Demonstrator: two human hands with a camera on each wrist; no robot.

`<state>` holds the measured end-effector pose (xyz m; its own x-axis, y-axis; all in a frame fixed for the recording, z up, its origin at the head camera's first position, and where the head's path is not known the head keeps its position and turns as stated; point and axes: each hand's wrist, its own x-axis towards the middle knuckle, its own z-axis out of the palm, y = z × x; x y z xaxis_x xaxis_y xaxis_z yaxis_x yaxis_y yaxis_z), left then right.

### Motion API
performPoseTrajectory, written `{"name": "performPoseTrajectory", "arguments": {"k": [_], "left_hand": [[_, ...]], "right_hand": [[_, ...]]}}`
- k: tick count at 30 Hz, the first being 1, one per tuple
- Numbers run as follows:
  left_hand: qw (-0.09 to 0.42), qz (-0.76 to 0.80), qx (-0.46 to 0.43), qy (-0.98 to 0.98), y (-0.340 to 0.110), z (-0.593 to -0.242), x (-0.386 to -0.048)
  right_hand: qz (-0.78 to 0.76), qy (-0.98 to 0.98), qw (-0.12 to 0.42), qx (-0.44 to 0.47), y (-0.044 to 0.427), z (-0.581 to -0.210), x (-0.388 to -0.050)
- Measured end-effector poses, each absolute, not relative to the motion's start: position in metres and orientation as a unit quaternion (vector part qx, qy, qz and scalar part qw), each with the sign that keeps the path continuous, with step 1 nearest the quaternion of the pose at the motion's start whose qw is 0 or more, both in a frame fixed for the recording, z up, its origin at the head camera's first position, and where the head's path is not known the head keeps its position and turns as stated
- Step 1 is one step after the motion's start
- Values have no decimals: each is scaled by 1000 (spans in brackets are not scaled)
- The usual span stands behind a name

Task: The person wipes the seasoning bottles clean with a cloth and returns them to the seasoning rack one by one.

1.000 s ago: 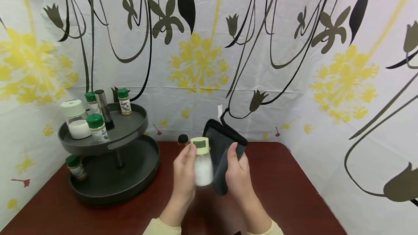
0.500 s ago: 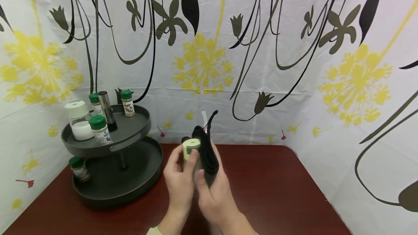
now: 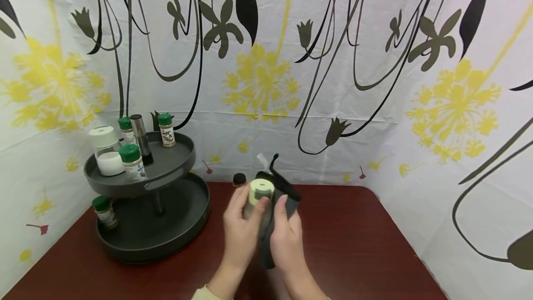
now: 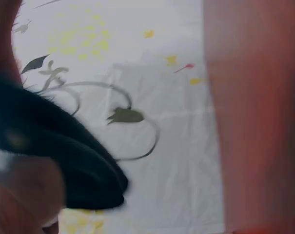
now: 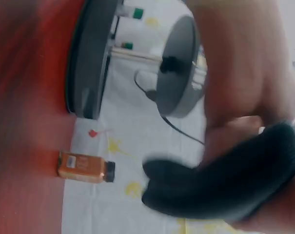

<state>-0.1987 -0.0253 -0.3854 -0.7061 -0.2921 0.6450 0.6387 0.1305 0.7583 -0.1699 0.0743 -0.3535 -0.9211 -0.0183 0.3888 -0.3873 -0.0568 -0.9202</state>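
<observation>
My left hand [image 3: 242, 237] grips a jar [image 3: 261, 190] with a pale green lid, thumb near the lid's front, in the head view. My right hand [image 3: 287, 244] holds a folded dark grey cloth [image 3: 266, 246] close against the jar's right side. A black edge and a white tag stick up from the cloth's top. Most of the jar's body is hidden by fingers and cloth. Both wrist views are blurred; the cloth [image 4: 64, 146] fills the lower left of the left wrist view, and the cloth [image 5: 225, 180] the lower right of the right wrist view.
A dark two-tier turntable [image 3: 145, 256] stands left on the red-brown table [image 3: 354, 244]. It bears several green-capped shakers, a pale-lidded jar [image 3: 110, 163] and a metal cylinder [image 3: 140, 135]. Behind my hands stands a black-capped orange bottle [image 5: 84, 167]. A patterned curtain [image 3: 374, 152] hangs behind.
The cloth, spread beside the jar a second ago, was folded up against it half a second ago, and now has tilted right. The hands drew closer together; the jar has shifted right since half a second ago.
</observation>
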Motion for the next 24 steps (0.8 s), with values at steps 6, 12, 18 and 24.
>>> {"name": "performPoseTrajectory", "arguments": {"k": [6, 12, 18, 24], "left_hand": [[292, -673, -132, -667, -10, -383, -189], [288, -686, -111, -659, -11, -370, -185], [268, -688, -104, -666, -13, -376, -190], [251, -692, -104, -668, -12, -385, -191]], "right_hand": [[697, -678, 171, 159, 76, -350, -169], [668, -711, 177, 131, 75, -368, -173], [668, -722, 148, 102, 80, -371, -178], [682, -697, 166, 144, 79, -358, -177]]}}
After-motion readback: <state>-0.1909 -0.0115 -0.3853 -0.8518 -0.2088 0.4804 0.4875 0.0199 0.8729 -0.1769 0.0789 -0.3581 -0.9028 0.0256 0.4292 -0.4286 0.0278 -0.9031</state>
